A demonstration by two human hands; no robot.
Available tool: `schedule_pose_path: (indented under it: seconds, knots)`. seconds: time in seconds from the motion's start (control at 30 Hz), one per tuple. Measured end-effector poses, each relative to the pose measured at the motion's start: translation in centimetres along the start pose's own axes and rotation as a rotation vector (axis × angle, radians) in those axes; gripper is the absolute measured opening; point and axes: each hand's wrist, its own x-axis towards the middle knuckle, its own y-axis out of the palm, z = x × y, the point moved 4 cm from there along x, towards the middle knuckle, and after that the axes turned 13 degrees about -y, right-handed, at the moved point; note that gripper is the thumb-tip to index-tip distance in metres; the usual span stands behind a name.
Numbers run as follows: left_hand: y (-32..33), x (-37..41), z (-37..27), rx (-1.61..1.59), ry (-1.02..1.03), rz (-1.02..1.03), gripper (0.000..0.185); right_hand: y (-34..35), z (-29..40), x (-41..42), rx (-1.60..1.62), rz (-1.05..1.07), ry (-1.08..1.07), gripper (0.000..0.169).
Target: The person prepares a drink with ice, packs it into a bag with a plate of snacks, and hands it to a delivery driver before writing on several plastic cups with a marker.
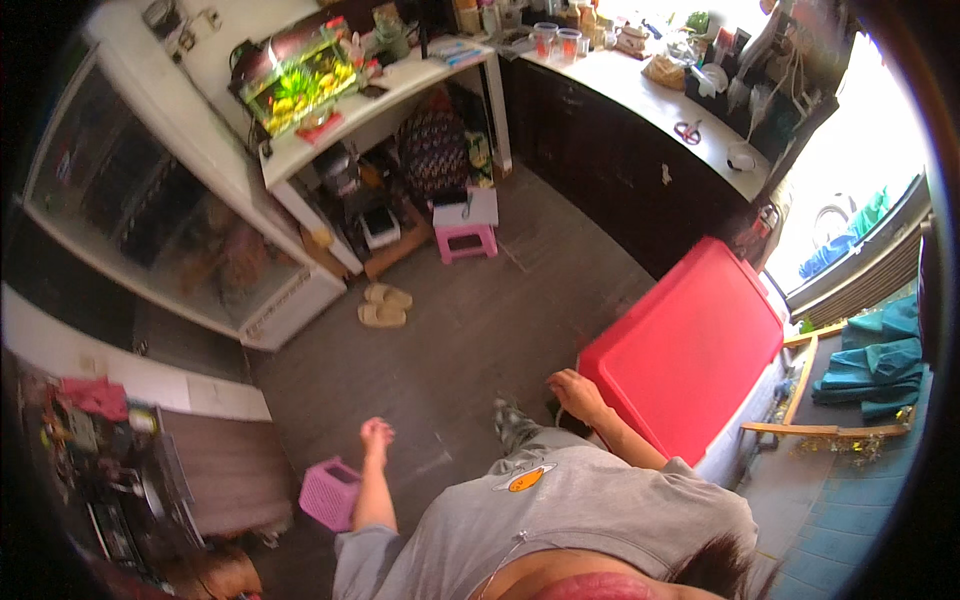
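My left hand (pixel 377 433) hangs over the dark floor in the lower middle, holding nothing, its fingers loosely apart. A pink plastic stool (pixel 330 495) with a perforated surface stands just beside that forearm. To the right, my right hand (pixel 574 393) is held with curled fingers close to the corner of a large red plastic lid (pixel 690 352); whether it touches the lid cannot be told, and no held object shows. A pair of beige slippers (pixel 385 305) lies on the floor further ahead.
A glass-fronted refrigerator (pixel 300 300) stands left. Ahead are a white desk (pixel 397 86) with a lit aquarium (pixel 307 86) and a pink stool (pixel 466 232) before it. Scissors (pixel 687 133) lie on the white counter (pixel 637 86). A wooden frame (pixel 832 430) and teal cloth (pixel 870 367) are at right.
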Motion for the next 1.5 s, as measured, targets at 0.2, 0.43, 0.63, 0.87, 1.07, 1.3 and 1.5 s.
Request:
schedule_pose_path:
  seconds: [0.2,0.43,0.63,0.87,1.07,1.3,1.5]
  knots:
    - [5.8,2.9,1.7,0.207,-0.464,0.162,0.018,-6.0,0.7,23.0,0.019,-0.068,-0.209,0.022]
    - [10.0,13.8,-7.1,0.398,-0.554,0.066,0.025,-11.9,-8.1,35.5,-0.042,-0.303,-0.130,0.020]
    - [20.6,31.1,-26.8,0.625,-0.266,-0.113,0.030,-15.4,-21.7,31.1,-0.170,-0.518,0.372,0.014]
    - [65.6,21.8,-72.1,0.075,0.636,0.715,0.020,-27.4,-30.4,35.0,-0.332,-0.986,0.738,0.032]
    - [92.0,8.7,-92.5,0.118,1.071,0.997,0.041,-31.9,-41.4,48.0,-0.179,-1.223,0.478,0.034]
    - [114.1,17.1,-105.5,0.436,1.118,0.694,0.016,-40.5,-50.2,62.4,-0.251,-0.923,0.286,0.031]
    - [129.6,24.4,-112.3,0.667,1.490,0.690,0.018,-45.9,-55.7,63.3,-0.412,-1.038,0.423,0.028]
